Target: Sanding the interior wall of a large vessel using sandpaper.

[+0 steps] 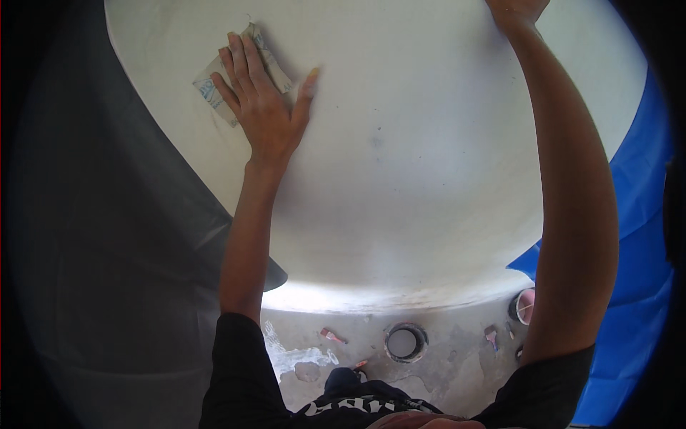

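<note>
My left hand (263, 100) lies flat on a white plastered wall (414, 164), pressing a sheet of sandpaper (209, 87) against it with the fingers spread over the sheet. My right hand (516, 11) is raised at the top edge of the view, resting on the same wall, and only its heel and wrist show. Both arms reach up from the lower edge in black short sleeves.
A grey surface (107, 250) covers the left side. A blue tarp (636, 236) hangs at the right. On the concrete floor (443, 357) below lie a round black can (405, 342), a second can (524, 306), small brushes (491, 336) and a white spill (296, 355).
</note>
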Available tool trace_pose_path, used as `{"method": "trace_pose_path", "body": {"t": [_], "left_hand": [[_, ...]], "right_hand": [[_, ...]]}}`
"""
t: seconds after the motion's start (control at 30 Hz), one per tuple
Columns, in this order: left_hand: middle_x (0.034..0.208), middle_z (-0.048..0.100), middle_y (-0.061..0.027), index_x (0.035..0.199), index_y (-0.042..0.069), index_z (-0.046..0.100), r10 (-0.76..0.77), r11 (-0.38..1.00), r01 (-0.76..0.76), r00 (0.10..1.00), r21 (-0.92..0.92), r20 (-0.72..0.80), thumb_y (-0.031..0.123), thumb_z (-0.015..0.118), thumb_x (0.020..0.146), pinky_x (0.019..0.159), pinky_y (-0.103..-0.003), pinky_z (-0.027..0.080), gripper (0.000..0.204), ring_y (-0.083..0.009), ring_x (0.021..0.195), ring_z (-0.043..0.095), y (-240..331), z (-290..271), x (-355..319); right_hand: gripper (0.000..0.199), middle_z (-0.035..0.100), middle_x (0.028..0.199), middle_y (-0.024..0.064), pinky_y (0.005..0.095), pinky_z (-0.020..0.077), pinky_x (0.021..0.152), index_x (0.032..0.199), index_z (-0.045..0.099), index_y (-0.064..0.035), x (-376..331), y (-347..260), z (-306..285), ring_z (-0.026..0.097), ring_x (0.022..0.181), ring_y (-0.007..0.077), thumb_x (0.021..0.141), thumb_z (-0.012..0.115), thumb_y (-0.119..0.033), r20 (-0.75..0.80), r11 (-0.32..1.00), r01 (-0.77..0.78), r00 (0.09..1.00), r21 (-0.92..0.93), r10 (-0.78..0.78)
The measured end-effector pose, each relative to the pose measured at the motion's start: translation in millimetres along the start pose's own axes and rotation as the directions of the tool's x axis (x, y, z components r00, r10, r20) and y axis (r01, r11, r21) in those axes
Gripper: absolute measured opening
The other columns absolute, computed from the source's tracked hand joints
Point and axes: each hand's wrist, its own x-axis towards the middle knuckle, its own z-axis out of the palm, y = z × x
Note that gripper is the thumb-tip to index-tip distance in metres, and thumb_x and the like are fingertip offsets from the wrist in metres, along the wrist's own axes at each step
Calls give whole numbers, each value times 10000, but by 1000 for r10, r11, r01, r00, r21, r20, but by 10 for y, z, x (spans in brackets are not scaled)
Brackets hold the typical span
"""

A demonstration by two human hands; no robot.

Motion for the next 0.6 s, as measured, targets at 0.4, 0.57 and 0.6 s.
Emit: {"method": "trace_pose_path", "body": {"t": [0.4,0.57,0.6], "left_hand": [[1683,238,-214,1591,111,393,28,1000,-26,994,-15,109,349,311,1117,1203,-675,16,537,-482,1556,138,25,-55,-378],[1659,336,-158,1561,76,437,-64,997,66,996,-27,68,196,473,1066,1236,-612,46,510,-392,1572,186,48,-58,-435],[1659,336,-158,1561,76,437,-67,997,69,996,-25,64,196,473,1066,1236,-612,46,510,-392,1572,186,51,-53,-441]], "right_hand": [[469,605,664,210,449,439,632,731,611,60,20,64,-3,539,567,295,1029,553,-297,61,999,-41,997,-26,43],[457,606,668,193,444,437,636,753,618,54,18,-3,-18,534,571,281,1036,542,-297,42,999,-14,999,-33,16],[464,603,663,192,444,435,636,748,619,54,-13,4,-13,529,569,282,1038,537,-299,44,999,-29,999,-29,31]]}}
